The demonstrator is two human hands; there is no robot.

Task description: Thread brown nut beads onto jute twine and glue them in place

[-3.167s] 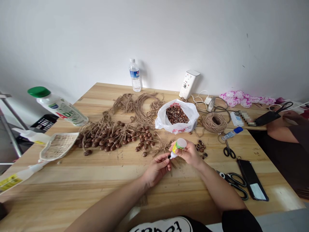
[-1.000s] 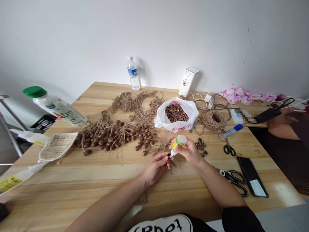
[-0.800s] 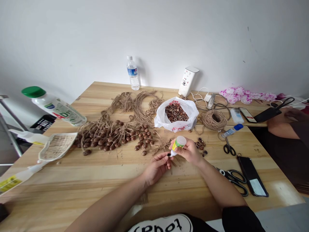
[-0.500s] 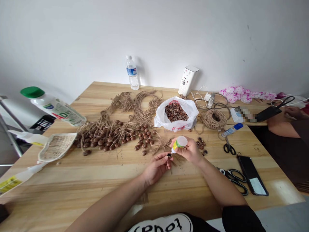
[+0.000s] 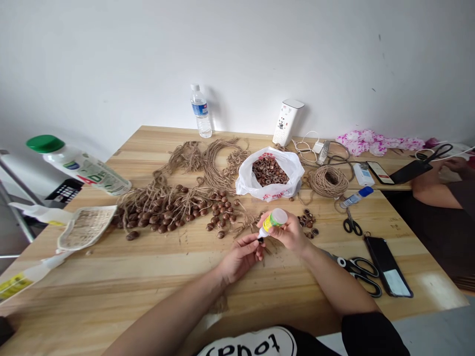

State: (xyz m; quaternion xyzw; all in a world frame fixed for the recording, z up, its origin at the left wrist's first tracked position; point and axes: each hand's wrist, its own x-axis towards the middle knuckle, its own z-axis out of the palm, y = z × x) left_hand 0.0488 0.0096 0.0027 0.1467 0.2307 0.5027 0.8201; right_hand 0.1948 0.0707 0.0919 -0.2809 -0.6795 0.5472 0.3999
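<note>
Between thumb and fingers, my left hand (image 5: 241, 257) pinches a small dark nutshell half (image 5: 261, 241). My right hand (image 5: 289, 232) is wrapped round a small glue bottle (image 5: 272, 222), tilted with its nozzle down at the shell. Behind the hands, a white plastic bag (image 5: 247, 180) holds many brown shell pieces (image 5: 269, 170). Brown nuts on twine (image 5: 163, 215) lie heaped to the left, with loose nuts (image 5: 222, 212) beside them. A few shell halves (image 5: 308, 222) rest right of my right hand.
A twine ball (image 5: 328, 181), glue stick (image 5: 356, 197), two scissors (image 5: 352, 225) and a phone (image 5: 388, 267) lie right. A water bottle (image 5: 201, 111) and white box (image 5: 288, 123) stand behind. Left are a large green-capped bottle (image 5: 87, 168) and tray (image 5: 87, 227). Another person's arm (image 5: 434, 190) shows far right.
The glue bottle has tipped slightly further, its nozzle now lower and a little left over the shell. My left hand has barely moved. The view has shifted slightly.
</note>
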